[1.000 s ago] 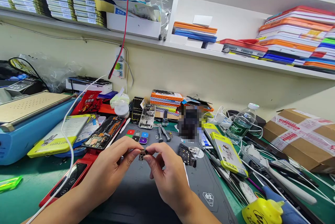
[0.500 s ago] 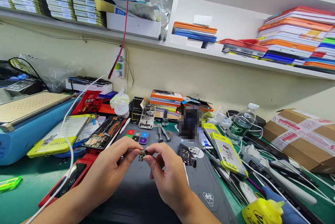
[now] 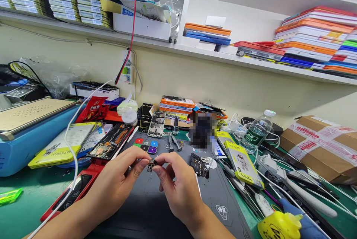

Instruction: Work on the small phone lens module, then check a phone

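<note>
Between my fingertips is a small phone circuit part [image 3: 151, 165], dark with gold-coloured patches; its exact kind is too small to tell. My left hand [image 3: 121, 179] pinches its left side with thumb and forefinger. On the other side my right hand [image 3: 178, 185] pinches it the same way. Both hands hover over the dark grey work mat [image 3: 139, 209]. Just beyond them lie a set of coloured square tiles [image 3: 145, 146] and several small screwdrivers [image 3: 173, 143]. A black phone part with a sticker [image 3: 199, 165] rests right of my right hand.
An opened phone [image 3: 111, 143] and a red device with a display [image 3: 74, 190] lie at left, near a blue machine [image 3: 36, 131]. A water bottle [image 3: 258, 131], cables, tweezers, a yellow bottle [image 3: 280, 225] and a cardboard box [image 3: 323, 146] crowd the right. A shelf [image 3: 200, 54] hangs above.
Both hands keep their pinch on the small circuit part, which has tilted very slightly. Everything else looks the same apart from a tiny shift of the view.
</note>
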Demonstrator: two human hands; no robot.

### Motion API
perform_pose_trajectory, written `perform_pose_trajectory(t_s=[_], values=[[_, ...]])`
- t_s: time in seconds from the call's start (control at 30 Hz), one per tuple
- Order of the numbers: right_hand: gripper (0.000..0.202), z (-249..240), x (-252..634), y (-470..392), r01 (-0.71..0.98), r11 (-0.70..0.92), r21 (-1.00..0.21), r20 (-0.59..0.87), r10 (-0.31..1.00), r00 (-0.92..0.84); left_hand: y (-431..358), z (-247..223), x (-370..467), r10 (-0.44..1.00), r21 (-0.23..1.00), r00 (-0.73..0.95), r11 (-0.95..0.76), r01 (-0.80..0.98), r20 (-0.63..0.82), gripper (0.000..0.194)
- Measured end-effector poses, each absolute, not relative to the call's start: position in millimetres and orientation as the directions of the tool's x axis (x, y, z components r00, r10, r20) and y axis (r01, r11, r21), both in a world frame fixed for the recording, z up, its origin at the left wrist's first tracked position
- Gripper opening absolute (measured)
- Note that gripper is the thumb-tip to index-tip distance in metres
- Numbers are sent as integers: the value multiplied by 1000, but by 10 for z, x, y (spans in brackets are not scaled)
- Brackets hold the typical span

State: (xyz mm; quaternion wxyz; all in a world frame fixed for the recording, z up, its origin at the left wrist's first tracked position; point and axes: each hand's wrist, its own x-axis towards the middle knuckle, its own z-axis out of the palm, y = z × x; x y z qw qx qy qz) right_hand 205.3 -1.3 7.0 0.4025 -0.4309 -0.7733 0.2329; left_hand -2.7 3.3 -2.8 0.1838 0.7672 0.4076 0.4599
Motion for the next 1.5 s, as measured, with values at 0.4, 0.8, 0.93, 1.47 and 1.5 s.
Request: perform_pose_trajectory(t_s=[0.4, 0.8, 0.93, 1.47, 1.5], values=[[43, 86, 2058, -3, 482, 519, -706, 418, 855, -307, 35, -22, -20, 793, 654, 244, -602, 458, 559, 41], [41, 83, 2055, -13, 480, 532, -698, 433, 847, -309, 28, -16, -22, 789, 652, 246, -607, 454, 564, 42], [39, 84, 2059, -12, 478, 537, -695, 436, 844, -313, 29, -18, -21, 786, 645, 239, -609, 462, 571, 41], [36, 54, 2053, -11, 471, 541, -696, 440, 841, -315, 16, 10, -15, 744, 595, 263, -656, 464, 614, 33], [36, 60, 2050, -7, 472, 541, -697, 440, 841, -315, 16, 7, -16, 743, 593, 264, -657, 465, 615, 33]])
